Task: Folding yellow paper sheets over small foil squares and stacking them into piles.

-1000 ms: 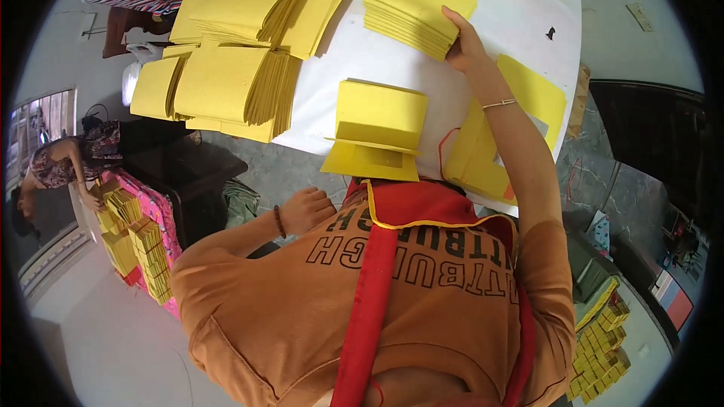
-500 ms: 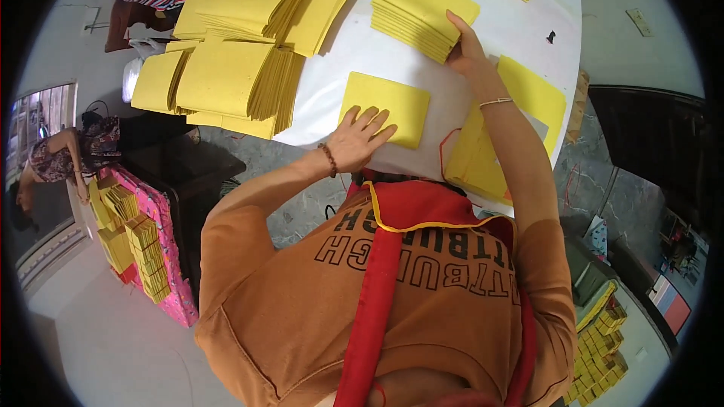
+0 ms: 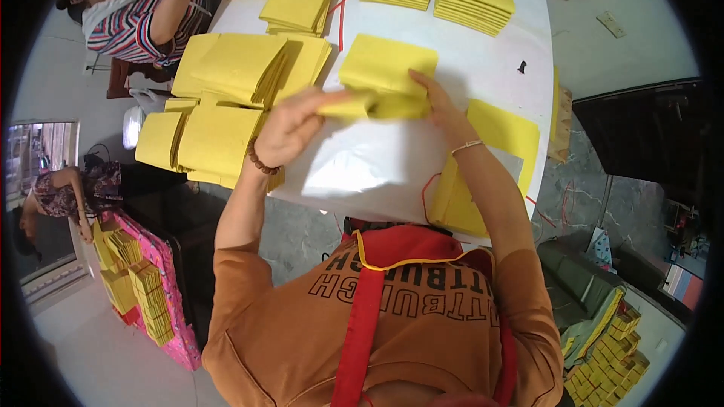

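yellow paper stacks [image 3: 392, 75] crowd white table [image 3: 483, 68] (grey floor [image 3: 302, 234] beneath).

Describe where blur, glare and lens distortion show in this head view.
Head view: the left hand and the folded yellow sheet it holds are motion-blurred; glare whitens the table near its front edge; fisheye bends that edge and blacks out the corners.

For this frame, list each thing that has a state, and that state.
left hand: raised, gripping the folded yellow sheets
right hand: gripping the same sheets
folded yellow sheets: held above the table
yellow stack: flat, under the right hand
fanned piles: spread, overlapping
white table: partly covered
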Tool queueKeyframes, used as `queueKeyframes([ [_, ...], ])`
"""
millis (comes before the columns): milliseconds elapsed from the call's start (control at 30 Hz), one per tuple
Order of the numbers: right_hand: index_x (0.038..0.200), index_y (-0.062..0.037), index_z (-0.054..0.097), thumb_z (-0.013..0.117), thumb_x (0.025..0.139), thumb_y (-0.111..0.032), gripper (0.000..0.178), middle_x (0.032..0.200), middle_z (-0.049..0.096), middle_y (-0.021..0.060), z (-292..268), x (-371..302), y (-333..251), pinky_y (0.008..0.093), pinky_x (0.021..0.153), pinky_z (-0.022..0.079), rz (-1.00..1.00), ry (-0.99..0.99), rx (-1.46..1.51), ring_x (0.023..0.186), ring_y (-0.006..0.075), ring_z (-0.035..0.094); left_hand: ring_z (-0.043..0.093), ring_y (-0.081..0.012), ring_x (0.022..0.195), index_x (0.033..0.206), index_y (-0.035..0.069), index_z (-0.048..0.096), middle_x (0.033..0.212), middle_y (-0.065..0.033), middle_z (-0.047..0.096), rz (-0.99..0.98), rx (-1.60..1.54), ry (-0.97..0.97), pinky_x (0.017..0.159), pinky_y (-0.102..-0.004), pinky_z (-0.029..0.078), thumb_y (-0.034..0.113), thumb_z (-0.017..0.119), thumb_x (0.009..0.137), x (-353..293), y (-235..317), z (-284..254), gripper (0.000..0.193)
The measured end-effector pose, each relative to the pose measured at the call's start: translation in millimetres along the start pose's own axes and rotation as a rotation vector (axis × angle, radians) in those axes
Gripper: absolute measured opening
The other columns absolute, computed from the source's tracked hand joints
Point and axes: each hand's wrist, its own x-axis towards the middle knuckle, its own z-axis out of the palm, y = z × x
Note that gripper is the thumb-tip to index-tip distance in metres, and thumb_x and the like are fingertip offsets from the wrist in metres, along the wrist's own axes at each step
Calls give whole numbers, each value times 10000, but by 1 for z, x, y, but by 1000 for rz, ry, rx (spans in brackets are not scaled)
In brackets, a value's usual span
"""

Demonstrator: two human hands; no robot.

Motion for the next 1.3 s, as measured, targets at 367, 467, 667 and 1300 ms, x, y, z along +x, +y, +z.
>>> queueKeyframes([
  [367, 1173, -99, 527, 517, 860, -471, 486, 1088, 598, 70, 8, 6, 10, 379, 831, 490, 32, 93, 10, 959, 199, 591, 526, -221, 912, 1119, 97, 584, 1077, -63, 589, 212, 741, 228, 763, -347, 388, 32, 576, 681, 49, -95, 107, 443],
  [467, 1174, -98, 526, 530, 847, -490, 510, 1089, 597, 68, 13, -1, 0, 365, 831, 487, -3, -6, 171, 956, 192, 589, 514, -224, 923, 1088, 102, 594, 1078, -69, 586, 199, 737, 140, 748, -354, 385, 56, 572, 689, 56, -85, 95, 403],
  [667, 1172, -28, 500, 668, 779, -288, 501, 1062, 591, 108, 16, -8, -5, 317, 794, 501, 17, 37, -88, 924, 203, 597, 442, -304, 1132, 1278, 54, 448, 1261, -168, 470, 88, 688, -207, 882, -420, 366, 222, 603, 788, 62, -104, 71, 540],
  [1300, 1388, -67, 144, 783, 606, -73, 1009, 1251, 437, 89, -71, 16, -98, 327, 1018, 328, -474, -266, -1153, 1217, 226, 383, 462, -272, 1150, 1268, 41, 335, 1212, -152, 482, -74, -83, 161, 977, -363, 380, 161, 862, 519, 114, -167, 117, 924],
])
